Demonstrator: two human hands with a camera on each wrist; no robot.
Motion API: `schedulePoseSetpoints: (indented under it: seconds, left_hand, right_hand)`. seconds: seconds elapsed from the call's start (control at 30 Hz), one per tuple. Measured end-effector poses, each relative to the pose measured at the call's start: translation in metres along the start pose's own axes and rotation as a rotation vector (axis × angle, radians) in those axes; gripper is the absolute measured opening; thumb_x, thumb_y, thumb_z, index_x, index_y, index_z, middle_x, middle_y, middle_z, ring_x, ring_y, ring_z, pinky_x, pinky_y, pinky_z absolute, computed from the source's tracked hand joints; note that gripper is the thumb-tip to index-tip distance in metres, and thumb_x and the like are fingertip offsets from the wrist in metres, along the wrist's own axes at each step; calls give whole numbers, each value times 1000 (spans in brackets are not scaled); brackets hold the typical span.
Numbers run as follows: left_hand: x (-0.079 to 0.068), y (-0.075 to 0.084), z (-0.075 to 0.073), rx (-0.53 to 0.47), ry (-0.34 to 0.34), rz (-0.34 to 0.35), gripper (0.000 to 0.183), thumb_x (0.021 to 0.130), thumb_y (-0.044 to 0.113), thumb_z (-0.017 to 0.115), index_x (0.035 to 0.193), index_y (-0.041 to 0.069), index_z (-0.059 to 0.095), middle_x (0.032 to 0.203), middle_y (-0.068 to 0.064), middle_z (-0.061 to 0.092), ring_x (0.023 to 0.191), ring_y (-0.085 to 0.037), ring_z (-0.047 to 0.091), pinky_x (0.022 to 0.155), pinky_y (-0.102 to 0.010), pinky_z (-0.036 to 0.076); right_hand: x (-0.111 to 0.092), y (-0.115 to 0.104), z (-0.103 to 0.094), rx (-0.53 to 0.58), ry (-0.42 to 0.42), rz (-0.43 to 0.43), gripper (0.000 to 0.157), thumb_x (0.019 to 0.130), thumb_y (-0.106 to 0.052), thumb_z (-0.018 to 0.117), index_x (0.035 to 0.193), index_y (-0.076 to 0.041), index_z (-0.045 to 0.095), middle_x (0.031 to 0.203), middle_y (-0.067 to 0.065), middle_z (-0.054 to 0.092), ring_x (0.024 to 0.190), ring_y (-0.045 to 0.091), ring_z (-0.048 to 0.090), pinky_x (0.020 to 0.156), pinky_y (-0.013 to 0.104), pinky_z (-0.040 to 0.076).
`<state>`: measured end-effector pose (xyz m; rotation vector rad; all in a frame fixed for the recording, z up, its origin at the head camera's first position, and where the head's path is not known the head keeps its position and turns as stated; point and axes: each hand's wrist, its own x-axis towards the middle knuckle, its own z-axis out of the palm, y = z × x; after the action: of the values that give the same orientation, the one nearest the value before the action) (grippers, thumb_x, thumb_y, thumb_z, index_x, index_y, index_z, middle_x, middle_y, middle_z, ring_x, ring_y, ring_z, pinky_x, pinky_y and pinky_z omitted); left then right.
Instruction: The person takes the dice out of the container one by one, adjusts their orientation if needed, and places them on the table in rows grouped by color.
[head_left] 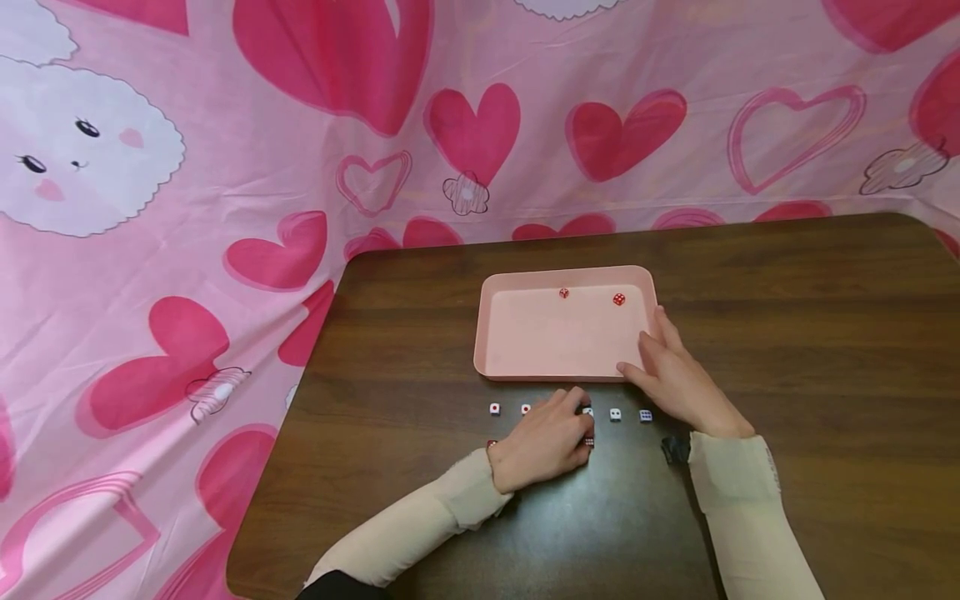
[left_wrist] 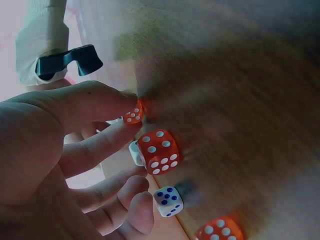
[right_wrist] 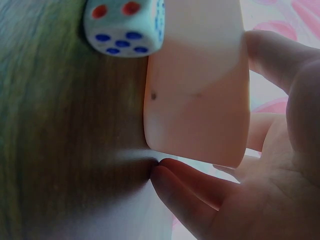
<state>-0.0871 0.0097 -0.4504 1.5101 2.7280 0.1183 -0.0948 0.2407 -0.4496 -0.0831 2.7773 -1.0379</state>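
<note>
My left hand (head_left: 543, 442) is over the table, below the row of white dice. Its thumb and index finger pinch a small red die (left_wrist: 133, 114) with white dots, close over the wood. Another red die (left_wrist: 159, 152) and a white die (left_wrist: 169, 201) lie beside the other, curled fingers. My right hand (head_left: 678, 379) holds the near right corner of a pink tray (head_left: 555, 350). The thumb is at the near rim, and other fingers lie along the right side. Two red dice, one on the right (head_left: 618, 299) and one near the middle (head_left: 564, 292), are inside the tray at its far side.
White dice, including a left one (head_left: 495, 409) and a right one (head_left: 646, 416), form a row in front of the tray. A red die (head_left: 492, 444) shows beside the left wrist. The brown table (head_left: 825, 358) meets a pink heart-patterned cloth (head_left: 480, 50) behind.
</note>
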Motion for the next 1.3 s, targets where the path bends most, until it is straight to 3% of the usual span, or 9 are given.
schedulePoseSetpoints:
  seconds: [0.37, 0.8, 1.3]
  left_hand:
    - [0, 2, 0, 2, -4, -16, 7, 86, 27, 66, 81, 24, 68, 111, 1, 57, 87, -14, 51, 67, -22, 43]
    - [1, 4, 2, 37, 14, -29, 7, 84, 29, 67, 79, 24, 66, 109, 2, 58, 87, -14, 54, 63, -22, 44]
    - [0, 3, 4, 1, 21, -32, 6, 85, 27, 66, 80, 23, 66, 108, 1, 57, 87, -14, 53, 63, -22, 44]
  right_hand:
    - [-1, 1, 0, 4, 6, -2, 87, 91, -48, 58, 152, 1, 20, 161, 10, -21, 147, 47, 4, 99, 66, 34]
    - [1, 1, 0, 3, 6, -7, 85, 92, -44, 59, 152, 3, 20, 161, 13, -19, 147, 46, 4, 103, 66, 30]
    - [0, 1, 0, 4, 7, -11, 86, 92, -46, 58, 152, 2, 19, 161, 10, -21, 148, 44, 1, 104, 65, 29]
